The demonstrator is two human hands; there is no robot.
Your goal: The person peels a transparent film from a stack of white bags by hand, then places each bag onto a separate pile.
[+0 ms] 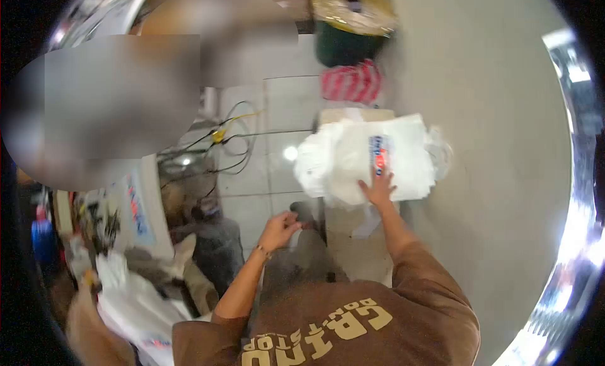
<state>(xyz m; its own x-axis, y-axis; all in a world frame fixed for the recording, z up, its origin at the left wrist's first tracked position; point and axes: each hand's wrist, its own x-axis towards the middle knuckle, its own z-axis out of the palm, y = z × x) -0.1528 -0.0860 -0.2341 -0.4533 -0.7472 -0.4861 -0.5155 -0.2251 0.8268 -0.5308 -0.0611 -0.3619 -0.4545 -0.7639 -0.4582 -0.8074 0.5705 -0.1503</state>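
Observation:
A stack of white plastic bags [406,148] with red and blue print lies on a cardboard box [340,240] to the front right. My right hand [379,189] rests on the top bag near its printed mark, fingers spread. My left hand [281,230] hovers to the left of the box, apart from the bags. Its fingers are curled in towards the thumb; whether anything small is between them is hidden. The bags' looped handle ends bunch at both sides of the stack.
Black cables with a yellow connector [218,136] lie on the white tiled floor [242,205]. Beyond the box are a red-and-white striped bag [351,82] and a dark green bin [350,44]. At left is a filled white bag [142,303]. A plain wall [498,145] runs along the right.

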